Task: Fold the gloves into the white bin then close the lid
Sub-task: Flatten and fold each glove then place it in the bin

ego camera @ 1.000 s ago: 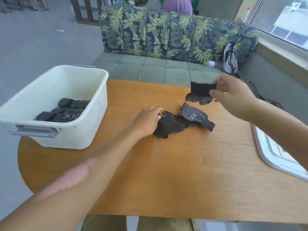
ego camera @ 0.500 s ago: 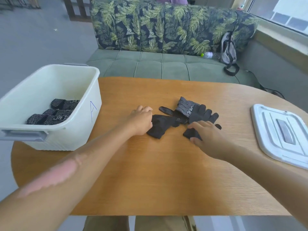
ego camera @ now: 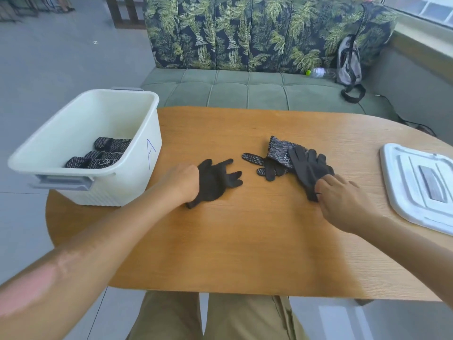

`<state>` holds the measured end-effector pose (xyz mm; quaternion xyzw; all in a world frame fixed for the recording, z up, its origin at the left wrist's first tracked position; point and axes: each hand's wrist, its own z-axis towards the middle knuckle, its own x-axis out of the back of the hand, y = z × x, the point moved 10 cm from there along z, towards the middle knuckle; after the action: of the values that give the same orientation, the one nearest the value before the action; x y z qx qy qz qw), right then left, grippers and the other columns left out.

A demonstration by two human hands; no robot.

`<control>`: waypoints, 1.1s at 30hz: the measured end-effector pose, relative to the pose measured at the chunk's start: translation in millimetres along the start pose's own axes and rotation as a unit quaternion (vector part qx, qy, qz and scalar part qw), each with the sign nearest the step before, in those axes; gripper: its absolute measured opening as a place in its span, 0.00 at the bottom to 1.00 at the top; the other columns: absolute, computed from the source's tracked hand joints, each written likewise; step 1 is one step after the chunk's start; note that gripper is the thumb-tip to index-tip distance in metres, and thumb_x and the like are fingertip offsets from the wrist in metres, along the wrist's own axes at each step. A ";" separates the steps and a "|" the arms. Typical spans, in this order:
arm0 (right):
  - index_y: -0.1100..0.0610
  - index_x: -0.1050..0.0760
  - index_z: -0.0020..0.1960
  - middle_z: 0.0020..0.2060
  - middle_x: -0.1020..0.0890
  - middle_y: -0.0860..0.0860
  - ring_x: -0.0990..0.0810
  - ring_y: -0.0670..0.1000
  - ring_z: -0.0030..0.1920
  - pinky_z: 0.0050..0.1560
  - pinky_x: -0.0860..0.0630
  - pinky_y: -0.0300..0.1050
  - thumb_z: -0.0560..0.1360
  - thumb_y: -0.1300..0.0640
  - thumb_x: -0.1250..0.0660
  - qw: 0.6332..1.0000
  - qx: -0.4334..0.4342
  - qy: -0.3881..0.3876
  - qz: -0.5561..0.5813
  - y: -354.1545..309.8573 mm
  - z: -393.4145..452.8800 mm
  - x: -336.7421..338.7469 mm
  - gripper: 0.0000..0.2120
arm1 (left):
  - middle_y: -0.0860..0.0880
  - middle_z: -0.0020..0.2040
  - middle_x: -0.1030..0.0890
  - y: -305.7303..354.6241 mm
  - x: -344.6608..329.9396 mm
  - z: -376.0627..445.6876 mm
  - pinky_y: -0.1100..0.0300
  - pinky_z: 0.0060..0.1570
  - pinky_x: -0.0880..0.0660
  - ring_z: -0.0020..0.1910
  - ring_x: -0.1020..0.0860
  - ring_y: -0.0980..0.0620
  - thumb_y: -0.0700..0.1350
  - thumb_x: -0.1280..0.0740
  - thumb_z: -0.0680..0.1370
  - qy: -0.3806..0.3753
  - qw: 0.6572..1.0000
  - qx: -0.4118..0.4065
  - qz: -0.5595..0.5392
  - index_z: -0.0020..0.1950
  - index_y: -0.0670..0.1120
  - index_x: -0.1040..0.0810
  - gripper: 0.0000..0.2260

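Three gloves lie on the counter (ego camera: 245, 236): the left hand (ego camera: 182, 184) grips one black glove (ego camera: 215, 181); the right hand (ego camera: 343, 200) pinches another black glove (ego camera: 310, 168), a dotted glove (ego camera: 277, 153) just beyond its fingers (ego camera: 326, 180). Two folded gloves (ego camera: 103, 153) sit in one white bin (ego camera: 73, 133).

Left hand (ego camera: 182, 182) covers the cuff of the flat black fabric glove (ego camera: 215, 180); its fingers are hidden. White plastic lid (ego camera: 421, 185) is cut off by the right edge. Folded dotted gloves (ego camera: 105, 155) in the white plastic bin (ego camera: 144, 133) are partly hidden by its near wall; their print is unreadable.
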<state>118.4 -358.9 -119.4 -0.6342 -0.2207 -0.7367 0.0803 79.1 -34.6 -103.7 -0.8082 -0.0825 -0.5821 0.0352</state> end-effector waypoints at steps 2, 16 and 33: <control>0.51 0.28 0.46 0.42 0.25 0.46 0.25 0.51 0.49 0.49 0.27 0.48 0.77 0.51 0.44 0.999 -0.023 -0.016 0.015 5.0 -4.2 4.8 0.07 | 0.45 0.37 0.20 -7.9 -10.2 -8.3 0.52 0.48 0.19 0.41 0.17 0.46 0.41 0.36 0.81 -0.025 0.999 0.024 -0.005 0.52 0.43 0.33 0.06; 0.54 0.32 0.51 0.49 0.26 0.50 0.26 0.54 0.56 0.41 0.29 0.48 0.77 0.44 0.42 0.991 -0.116 -0.040 0.053 -3.3 -0.3 -1.5 0.13 | 0.48 0.53 0.23 -20.9 -32.8 -37.0 0.52 0.50 0.21 0.50 0.22 0.48 0.56 0.28 0.75 -0.027 0.998 -0.001 -0.056 0.66 0.46 0.34 0.27; 0.57 0.27 0.49 0.46 0.24 0.55 0.25 0.59 0.49 0.46 0.27 0.51 0.74 0.47 0.36 0.978 -0.189 0.056 0.064 1.7 -23.7 -6.7 0.13 | 0.48 0.47 0.15 23.6 101.0 -29.5 0.65 0.41 0.24 0.40 0.20 0.57 0.39 0.33 0.80 0.194 0.764 -0.141 -0.599 0.53 0.45 0.18 0.06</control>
<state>99.0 -371.7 -127.9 -0.6084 -0.0314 -0.7928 0.0183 86.8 -53.0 2.3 -0.4600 -0.4582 -0.6346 -0.4192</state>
